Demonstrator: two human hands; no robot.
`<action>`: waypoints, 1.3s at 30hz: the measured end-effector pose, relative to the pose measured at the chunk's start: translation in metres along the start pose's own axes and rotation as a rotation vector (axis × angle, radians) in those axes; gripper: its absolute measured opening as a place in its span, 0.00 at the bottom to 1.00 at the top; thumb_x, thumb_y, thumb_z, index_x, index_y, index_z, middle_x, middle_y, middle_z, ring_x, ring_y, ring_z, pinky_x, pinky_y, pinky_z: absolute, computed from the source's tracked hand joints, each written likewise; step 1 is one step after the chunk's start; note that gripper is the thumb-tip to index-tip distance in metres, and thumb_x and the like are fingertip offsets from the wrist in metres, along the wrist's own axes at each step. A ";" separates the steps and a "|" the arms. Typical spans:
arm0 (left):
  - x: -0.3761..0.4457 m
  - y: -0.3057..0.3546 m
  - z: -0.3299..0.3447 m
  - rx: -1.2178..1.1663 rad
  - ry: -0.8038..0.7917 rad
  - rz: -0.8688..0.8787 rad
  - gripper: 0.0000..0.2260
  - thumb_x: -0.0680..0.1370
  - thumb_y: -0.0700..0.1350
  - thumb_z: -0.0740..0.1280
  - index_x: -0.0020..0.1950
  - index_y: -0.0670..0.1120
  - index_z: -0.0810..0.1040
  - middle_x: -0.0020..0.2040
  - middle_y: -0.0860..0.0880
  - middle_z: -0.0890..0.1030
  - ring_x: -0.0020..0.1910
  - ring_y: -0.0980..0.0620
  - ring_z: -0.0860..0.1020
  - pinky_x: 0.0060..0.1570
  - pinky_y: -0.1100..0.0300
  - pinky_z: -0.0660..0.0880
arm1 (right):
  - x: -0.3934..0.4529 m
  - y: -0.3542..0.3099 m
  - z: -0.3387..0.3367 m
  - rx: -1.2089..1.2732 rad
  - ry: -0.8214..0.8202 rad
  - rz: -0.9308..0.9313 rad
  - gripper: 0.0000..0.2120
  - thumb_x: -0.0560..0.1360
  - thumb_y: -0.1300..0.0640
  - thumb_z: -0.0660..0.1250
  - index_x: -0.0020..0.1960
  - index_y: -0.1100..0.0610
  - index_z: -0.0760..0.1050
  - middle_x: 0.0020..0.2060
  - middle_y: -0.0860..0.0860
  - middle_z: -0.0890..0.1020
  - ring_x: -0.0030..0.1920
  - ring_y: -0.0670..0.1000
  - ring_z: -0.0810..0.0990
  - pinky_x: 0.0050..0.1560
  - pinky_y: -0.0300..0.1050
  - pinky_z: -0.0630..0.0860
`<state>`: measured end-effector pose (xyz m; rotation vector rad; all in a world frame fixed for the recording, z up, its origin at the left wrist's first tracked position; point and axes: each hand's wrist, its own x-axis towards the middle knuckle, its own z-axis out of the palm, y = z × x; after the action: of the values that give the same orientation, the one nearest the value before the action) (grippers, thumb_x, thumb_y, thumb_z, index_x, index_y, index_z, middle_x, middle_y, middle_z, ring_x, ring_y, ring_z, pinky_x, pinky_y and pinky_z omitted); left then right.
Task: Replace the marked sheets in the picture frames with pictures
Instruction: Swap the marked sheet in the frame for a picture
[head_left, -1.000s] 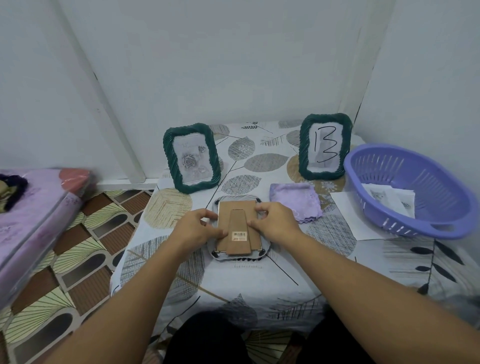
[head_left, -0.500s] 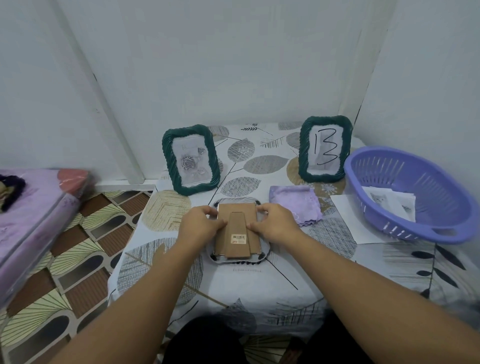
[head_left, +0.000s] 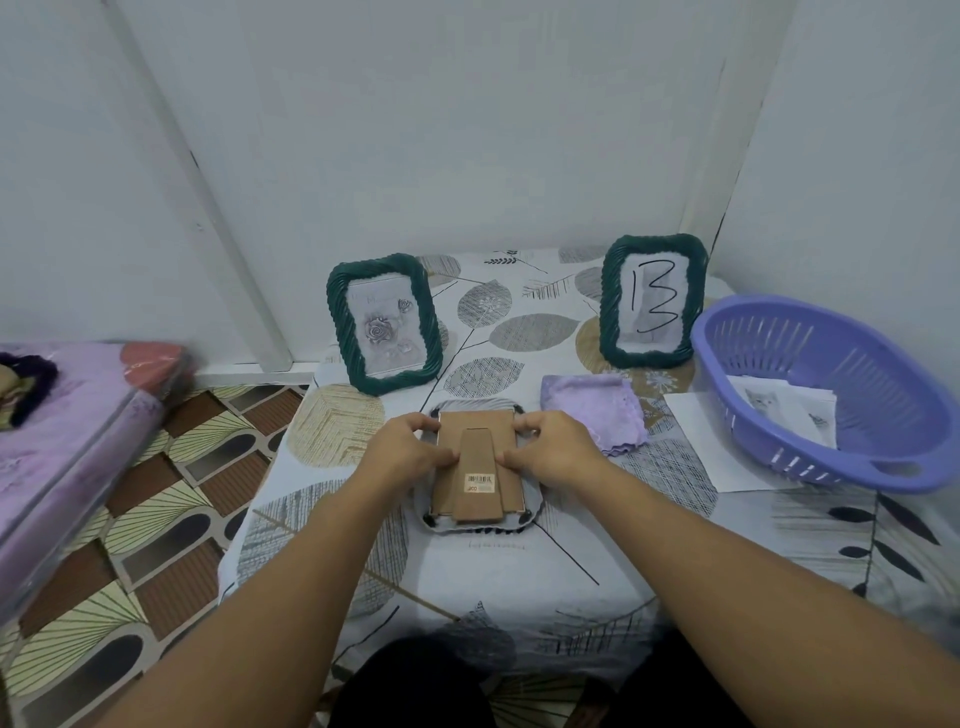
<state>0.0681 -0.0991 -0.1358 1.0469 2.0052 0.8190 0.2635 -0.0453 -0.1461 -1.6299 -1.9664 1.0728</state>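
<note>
Near the tabletop's front edge, the left hand (head_left: 402, 449) and right hand (head_left: 553, 451) pinch the sides of a face-down picture frame (head_left: 478, 467) with curled fingers.

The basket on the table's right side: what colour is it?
The basket is purple plastic with slotted walls, seen best in the head view.

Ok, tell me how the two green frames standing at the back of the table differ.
The left frame shows a printed picture of roses; the right frame holds a white sheet marked 13 by hand. The left frame stands nearer the table's front edge, the right frame further back beside the purple basket. Both stand upright and share the same dark green twisted border and portrait shape.
</note>
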 end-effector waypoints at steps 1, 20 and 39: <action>-0.001 0.000 0.000 -0.006 -0.006 -0.003 0.20 0.72 0.44 0.80 0.62 0.52 0.80 0.59 0.45 0.79 0.58 0.43 0.79 0.55 0.44 0.81 | 0.000 0.000 0.000 0.005 -0.003 -0.003 0.24 0.70 0.52 0.79 0.65 0.51 0.81 0.60 0.49 0.83 0.59 0.50 0.80 0.63 0.46 0.76; -0.002 0.004 0.003 0.013 0.026 -0.015 0.21 0.72 0.44 0.80 0.63 0.51 0.80 0.58 0.47 0.78 0.56 0.45 0.78 0.58 0.49 0.79 | -0.004 -0.009 -0.008 -0.070 -0.055 -0.024 0.14 0.72 0.54 0.77 0.57 0.56 0.84 0.49 0.48 0.84 0.51 0.47 0.80 0.55 0.41 0.77; -0.007 0.012 0.001 -0.033 -0.002 0.000 0.32 0.73 0.40 0.79 0.75 0.48 0.73 0.66 0.43 0.78 0.57 0.45 0.75 0.62 0.50 0.76 | -0.007 -0.013 -0.010 -0.061 -0.062 -0.004 0.29 0.73 0.54 0.77 0.71 0.55 0.73 0.66 0.54 0.79 0.64 0.54 0.77 0.59 0.42 0.72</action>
<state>0.0772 -0.0993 -0.1247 1.0288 1.9833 0.8482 0.2637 -0.0496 -0.1282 -1.6415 -2.0602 1.0848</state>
